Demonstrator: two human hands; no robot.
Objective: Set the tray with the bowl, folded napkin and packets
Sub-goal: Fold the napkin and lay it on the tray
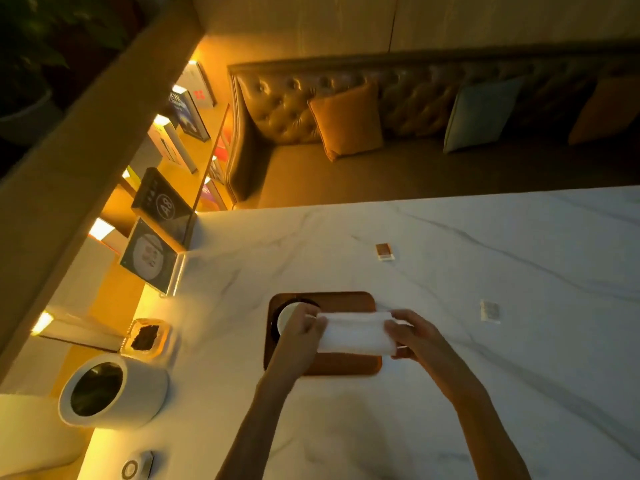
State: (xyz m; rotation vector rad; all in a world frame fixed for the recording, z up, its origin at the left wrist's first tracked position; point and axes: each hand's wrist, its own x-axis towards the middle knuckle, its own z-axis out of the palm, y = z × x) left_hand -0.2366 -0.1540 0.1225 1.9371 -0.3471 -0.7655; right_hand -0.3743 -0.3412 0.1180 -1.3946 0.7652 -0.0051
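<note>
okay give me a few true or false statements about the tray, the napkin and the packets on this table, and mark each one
1. Both hands, left hand and right hand, hold the white napkin over the tray. True.
2. The brown packet lies on the tray. False: it lies on the marble table, beyond the tray.
3. The pale packet lies on the table, right of the tray. True.
4. The bowl sits at the tray's right end. False: left end.
</note>
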